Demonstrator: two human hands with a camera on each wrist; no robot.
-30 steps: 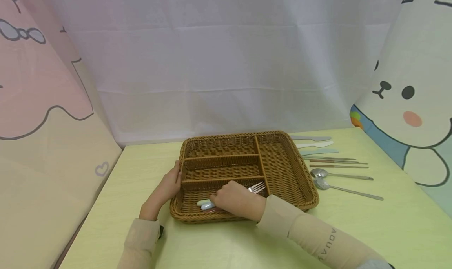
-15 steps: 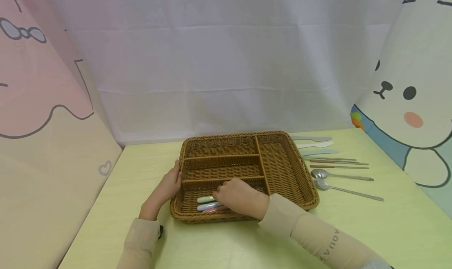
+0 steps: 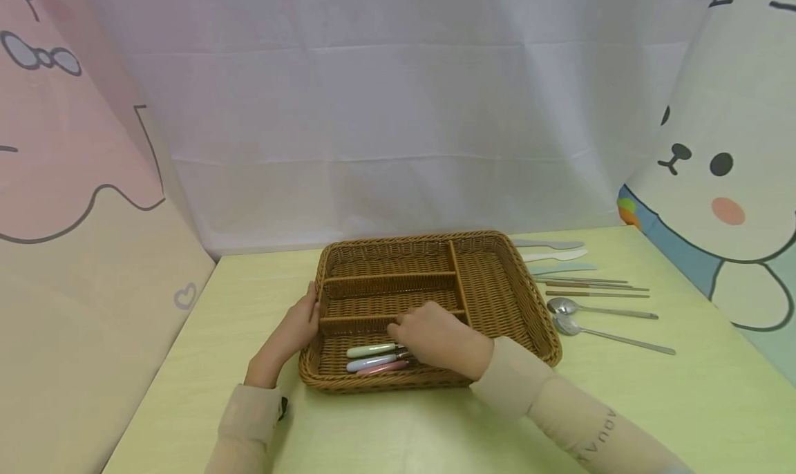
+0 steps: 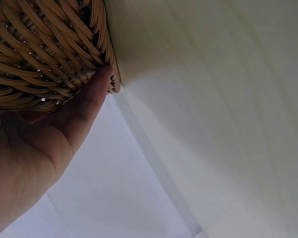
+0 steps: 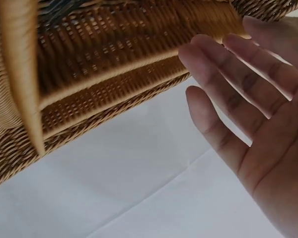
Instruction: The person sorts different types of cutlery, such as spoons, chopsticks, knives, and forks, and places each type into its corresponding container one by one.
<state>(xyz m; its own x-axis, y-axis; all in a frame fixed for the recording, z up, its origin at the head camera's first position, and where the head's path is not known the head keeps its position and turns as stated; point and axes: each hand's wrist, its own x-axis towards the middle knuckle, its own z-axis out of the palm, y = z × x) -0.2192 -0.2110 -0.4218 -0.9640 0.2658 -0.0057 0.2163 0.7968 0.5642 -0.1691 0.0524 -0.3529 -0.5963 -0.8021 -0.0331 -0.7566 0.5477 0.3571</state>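
a: your left hand (image 3: 294, 330) rests against the left side of the basket (image 3: 348, 384). are the fingers gripping?
b: in the left wrist view one lies straight along the outside; the rest are partly hidden, so i cannot tell more. it seems placed as a brace, to stop the basket sliding on the table (image 3: 336, 432).
a: and your right hand (image 3: 438, 337)?
b: it is over the near left compartment (image 3: 332, 356), fingers nearly straight and slightly apart, holding nothing.
a: why there?
b: the green handle (image 3: 370, 350), blue handle (image 3: 371, 363) and pink handle (image 3: 384, 368) lie side by side in it, just beside your hand, which hides their right ends. the divider (image 3: 361, 318) probably serves to keep them together.
a: and past the basket?
b: just right of it, the knives (image 3: 556, 255), chopsticks (image 3: 567, 294) and spoons (image 3: 564, 305) lie grouped by kind, likely so you can tell them apart easily.
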